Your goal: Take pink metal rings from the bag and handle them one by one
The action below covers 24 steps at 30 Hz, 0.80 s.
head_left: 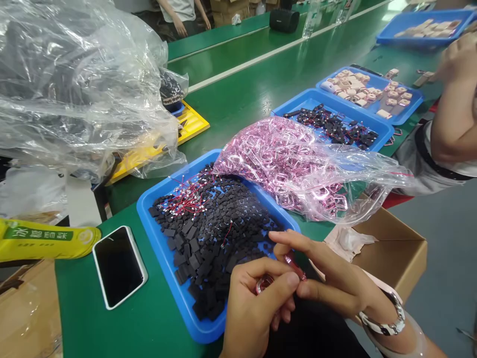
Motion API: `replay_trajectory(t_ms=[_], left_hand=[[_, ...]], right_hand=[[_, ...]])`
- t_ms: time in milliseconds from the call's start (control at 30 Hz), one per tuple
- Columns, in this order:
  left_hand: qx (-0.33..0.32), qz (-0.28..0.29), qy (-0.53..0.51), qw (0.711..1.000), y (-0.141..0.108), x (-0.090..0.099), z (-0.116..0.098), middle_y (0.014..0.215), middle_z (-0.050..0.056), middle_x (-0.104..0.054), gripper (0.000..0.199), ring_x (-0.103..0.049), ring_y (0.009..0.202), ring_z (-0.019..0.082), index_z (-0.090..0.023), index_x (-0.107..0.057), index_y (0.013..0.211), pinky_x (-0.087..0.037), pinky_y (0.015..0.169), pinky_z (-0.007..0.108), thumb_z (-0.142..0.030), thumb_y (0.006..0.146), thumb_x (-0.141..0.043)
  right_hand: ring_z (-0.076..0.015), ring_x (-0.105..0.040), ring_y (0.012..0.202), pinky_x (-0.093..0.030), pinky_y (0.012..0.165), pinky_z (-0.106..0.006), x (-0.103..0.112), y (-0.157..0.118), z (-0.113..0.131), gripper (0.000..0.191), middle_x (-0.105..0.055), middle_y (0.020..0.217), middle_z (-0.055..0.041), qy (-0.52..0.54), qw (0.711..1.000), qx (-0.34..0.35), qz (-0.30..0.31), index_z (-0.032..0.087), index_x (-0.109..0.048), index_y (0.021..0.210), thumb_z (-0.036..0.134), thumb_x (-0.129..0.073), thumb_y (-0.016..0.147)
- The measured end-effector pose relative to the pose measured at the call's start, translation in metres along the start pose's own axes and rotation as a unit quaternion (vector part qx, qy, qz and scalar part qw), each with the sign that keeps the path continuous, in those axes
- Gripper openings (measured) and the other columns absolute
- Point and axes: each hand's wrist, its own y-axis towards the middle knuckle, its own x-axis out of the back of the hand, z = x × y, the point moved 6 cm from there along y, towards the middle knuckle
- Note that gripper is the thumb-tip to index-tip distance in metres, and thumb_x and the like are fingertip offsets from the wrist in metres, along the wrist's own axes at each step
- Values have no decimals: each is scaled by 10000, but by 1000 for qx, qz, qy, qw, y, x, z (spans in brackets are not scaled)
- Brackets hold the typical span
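Close together, over the near right corner of a blue tray [203,330], are both my hands. My left hand [253,303] is closed, its thumb pressed on the forefinger, with a shiny pink frame [264,284] showing in its curled fingers. A second pink piece [295,267] is pinched between the thumb and fingers of my right hand [328,273]; its far side is hidden. The tray holds many black foam pads [208,263] and a heap of red wires with small ends [186,199]. A clear bag of pink frames [276,154] rests against the tray's far right edge.
A white-edged phone [119,267] and yellow packet [48,240] lie left. Large plastic bags [74,84] cover a yellow tray [196,124]. An open carton [395,248] stands right. Further blue trays [387,134] hold parts, beside a co-worker's arm [456,104].
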Motion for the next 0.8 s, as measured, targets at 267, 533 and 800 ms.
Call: replay_trajectory(t_ms=[267, 533, 800], left_hand=[[-26, -10, 32, 999, -3, 2, -3, 453, 7, -454, 225, -359, 386, 81, -134, -632, 607, -240, 387, 172, -327, 708, -684], [-10, 4, 10, 1000, -5, -1, 0, 441, -13, -410, 245, -347, 392, 73, -137, -630, 632, -250, 392, 158, -352, 722, -703], [153, 202, -371, 893, 5, -13, 16, 484, -52, -345, 185, -258, 334, 33, -91, -612, 760, -185, 305, 118, -244, 809, -706]], right_hand=[[-144, -508, 885, -440, 798, -264, 1, 4, 7, 478, -524, 1008, -41, -18, 1000, 16, 14, 289, -258, 1407, 391, -416, 967], [-130, -518, 914, -444, 821, -239, -1, 1, 3, 511, -517, 1040, -26, -22, 1000, 1, 21, 314, -219, 1423, 400, -426, 963], [-141, -536, 792, -423, 704, -249, 6, 6, 4, 591, -593, 923, -33, -85, 993, 52, -64, 218, -440, 1314, 444, -663, 816]])
